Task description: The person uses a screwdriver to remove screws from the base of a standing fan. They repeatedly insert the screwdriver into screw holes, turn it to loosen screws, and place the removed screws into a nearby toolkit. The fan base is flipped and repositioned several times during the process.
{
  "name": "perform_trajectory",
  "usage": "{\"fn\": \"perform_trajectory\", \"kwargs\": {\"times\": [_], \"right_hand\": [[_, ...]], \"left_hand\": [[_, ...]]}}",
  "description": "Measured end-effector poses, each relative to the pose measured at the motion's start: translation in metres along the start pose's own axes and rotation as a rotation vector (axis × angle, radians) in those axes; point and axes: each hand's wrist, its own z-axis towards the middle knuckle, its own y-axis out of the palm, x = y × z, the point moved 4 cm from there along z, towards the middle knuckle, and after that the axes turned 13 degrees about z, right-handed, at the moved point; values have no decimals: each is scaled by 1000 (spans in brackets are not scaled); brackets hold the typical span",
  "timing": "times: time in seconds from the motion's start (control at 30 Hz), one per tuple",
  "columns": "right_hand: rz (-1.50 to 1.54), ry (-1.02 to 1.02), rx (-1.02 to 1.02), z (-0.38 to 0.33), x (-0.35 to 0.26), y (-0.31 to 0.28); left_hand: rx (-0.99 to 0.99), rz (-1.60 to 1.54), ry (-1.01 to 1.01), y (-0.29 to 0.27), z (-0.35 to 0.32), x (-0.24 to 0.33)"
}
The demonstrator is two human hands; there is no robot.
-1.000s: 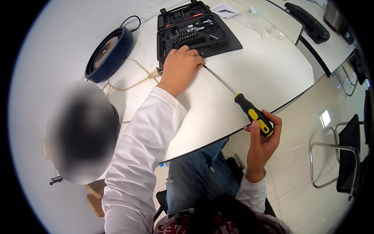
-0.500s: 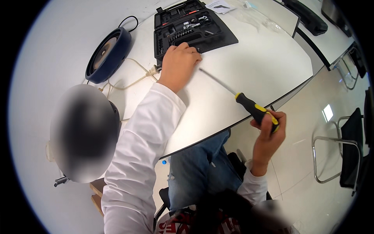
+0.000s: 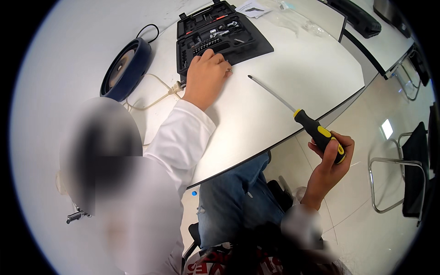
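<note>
My right hand (image 3: 329, 158) is closed around the yellow-and-black handle of a long screwdriver (image 3: 316, 130), just off the edge of the white table (image 3: 256, 123). The thin steel shaft lies over the tabletop and points up-left toward my left hand. My left hand (image 3: 206, 75), in a white sleeve, rests knuckles up on the near edge of an open black tool case (image 3: 243, 43) holding bits and sockets. Its fingers curl over the row of bits; whether they pinch anything is hidden.
A dark blue round device (image 3: 126, 68) stands at the table's left, its pale cable (image 3: 156, 98) trailing toward the case. Paper and clear plastic (image 3: 298, 23) lie at the back. A second desk and a metal-frame chair (image 3: 403, 178) are on the right. A blurred patch covers the lower left.
My right hand has shifted the screwdriver a little to the right, so its tip now lies farther from my left hand. The left hand stays on the case.
</note>
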Motion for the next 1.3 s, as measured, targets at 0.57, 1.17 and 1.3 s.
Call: {"fn": "perform_trajectory", "kwargs": {"times": [0.57,1.17,1.3], "right_hand": [[-8,15,-36,-2,4,3],[17,-7,-22,2,4,0],[-3,-4,-3,0,6,1]], "left_hand": [[7,52,-28,1,6,0],[-7,40,-13,1,10,1],[-61,89,-14,-16,-2,-5]]}}
